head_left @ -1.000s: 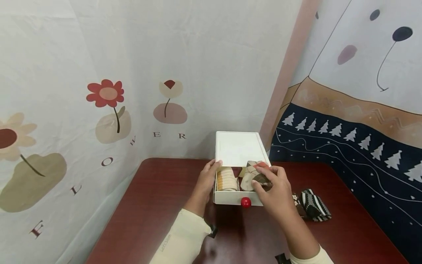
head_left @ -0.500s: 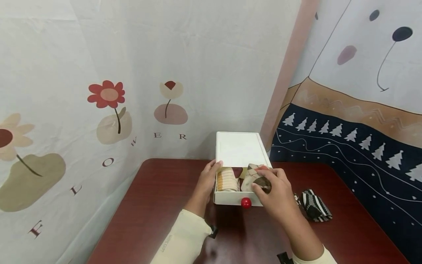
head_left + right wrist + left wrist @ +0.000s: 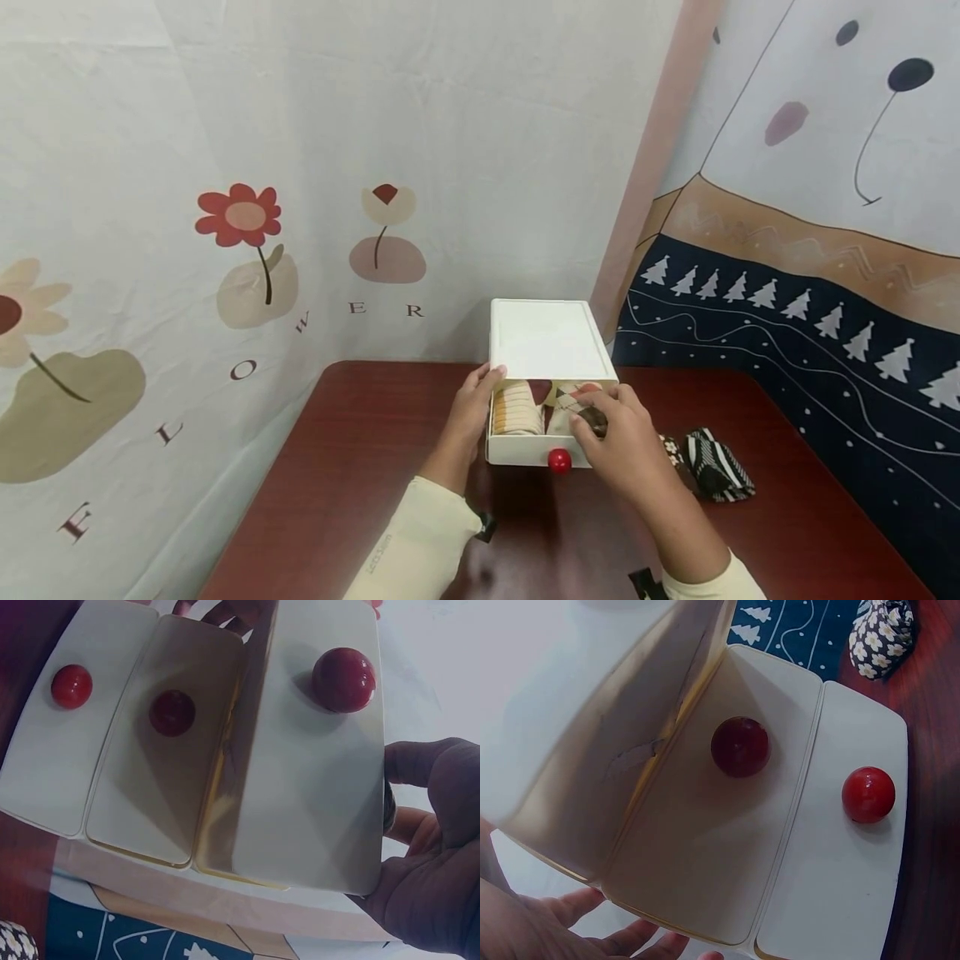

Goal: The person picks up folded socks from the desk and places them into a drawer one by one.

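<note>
A white drawer cabinet has its top drawer pulled out. Cream ribbed socks lie rolled in the drawer's left side, with a maroon piece behind. On the right side are argyle socks in beige, brown and red. The fingers of my right hand reach over the drawer's edge and pinch these socks, covering part of them. My left hand rests against the cabinet's left side, thumb at the top's front corner. In the left wrist view its fingers lie along the side wall.
Two lower drawers with red knobs are closed. Black-and-white striped socks and a dark floral pair lie on the red-brown table, right of the cabinet. A printed curtain hangs behind the table.
My right hand has lowered the argyle socks deeper into the drawer; they stood above its rim before. The left hand has stayed against the cabinet.
</note>
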The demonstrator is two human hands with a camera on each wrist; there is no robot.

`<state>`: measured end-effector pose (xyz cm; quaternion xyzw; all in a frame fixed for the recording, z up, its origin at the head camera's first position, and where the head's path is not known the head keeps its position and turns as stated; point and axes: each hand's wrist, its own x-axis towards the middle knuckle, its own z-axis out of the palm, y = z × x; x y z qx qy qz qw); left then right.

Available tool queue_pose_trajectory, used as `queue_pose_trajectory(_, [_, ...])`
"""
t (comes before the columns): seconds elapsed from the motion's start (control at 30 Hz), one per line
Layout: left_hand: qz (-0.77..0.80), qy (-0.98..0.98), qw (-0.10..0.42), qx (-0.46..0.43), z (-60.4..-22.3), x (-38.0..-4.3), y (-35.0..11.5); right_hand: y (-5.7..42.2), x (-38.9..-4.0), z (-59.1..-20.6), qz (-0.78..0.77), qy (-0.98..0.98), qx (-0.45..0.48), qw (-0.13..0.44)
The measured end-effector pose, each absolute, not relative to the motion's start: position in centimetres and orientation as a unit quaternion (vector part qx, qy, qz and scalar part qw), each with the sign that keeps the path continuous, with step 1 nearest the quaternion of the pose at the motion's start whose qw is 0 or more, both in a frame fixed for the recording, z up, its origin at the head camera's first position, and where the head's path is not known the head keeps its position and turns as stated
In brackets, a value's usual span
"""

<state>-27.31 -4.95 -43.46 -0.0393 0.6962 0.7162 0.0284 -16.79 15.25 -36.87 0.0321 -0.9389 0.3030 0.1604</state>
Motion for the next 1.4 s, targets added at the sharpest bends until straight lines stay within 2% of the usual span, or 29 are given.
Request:
queue_pose_trajectory(0.3, [0.712, 0.701, 0.028, -0.042, -43.2, -27.2, -5.1, 14.5, -16.7, -36.8, 0.245, -0.959, 0.038, 0.140])
queue_pose_trajectory(0.57, [0.714, 0.698, 0.029, -0.041, -43.3, -27.2, -5.0, 14.0, -16.3, -37.6, 0.140, -0.972, 0.057, 0.179])
queue_pose_trajectory(1.07, [0.712, 0.700, 0.026, -0.040, -43.4, -27.1, -4.9, 14.5, -15.9, -37.6, 0.119, -0.983, 0.050, 0.132])
queue_pose_trajectory(1.4, [0.710, 0.702, 0.024, -0.039, -43.3, -27.1, -4.9, 14.3, -15.7, -37.9, 0.114, -0.980, 0.054, 0.153])
